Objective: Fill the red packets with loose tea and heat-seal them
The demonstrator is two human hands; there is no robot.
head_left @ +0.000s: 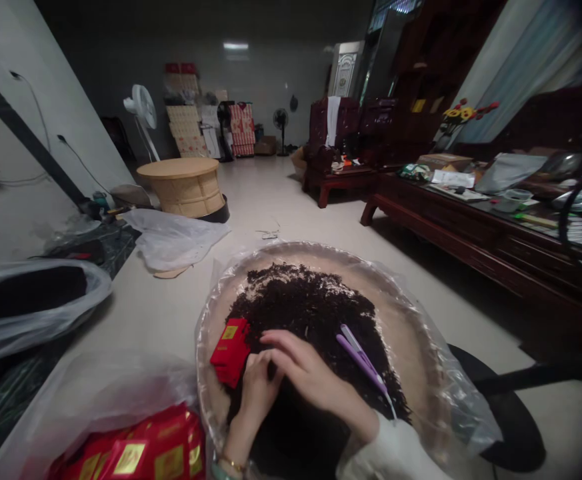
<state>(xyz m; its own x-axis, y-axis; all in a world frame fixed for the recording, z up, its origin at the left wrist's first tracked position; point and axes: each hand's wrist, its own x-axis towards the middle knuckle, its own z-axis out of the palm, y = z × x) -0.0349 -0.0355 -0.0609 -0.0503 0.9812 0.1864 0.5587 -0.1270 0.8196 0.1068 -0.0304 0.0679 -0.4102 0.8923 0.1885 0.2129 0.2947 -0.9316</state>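
My left hand (pixel 259 390), with bracelets at the wrist, is closed above dark loose leaves that look like tea (pixel 291 300). Whatever its curled fingers hold, if anything, is hidden. Against it from the right comes my right hand (pixel 305 367), its fingers stretched out and touching or nearly touching the left fingers. Just left of both hands, a stack of red packets (pixel 231 350) with gold labels sits on the leaves. To the right lies a purple hair straightener (pixel 363 363) with its cord. All this rests in a round, shallow tray (pixel 415 333) lined with clear plastic.
A plastic bag of red and gold packets (pixel 145 447) stands at lower left. Beyond it is an open bag of dark leaves (pixel 31 290). A fan base (pixel 511 413) stands right of the tray. Farther off are a round wicker table (pixel 181 187) and a cluttered wooden table (pixel 451 220).
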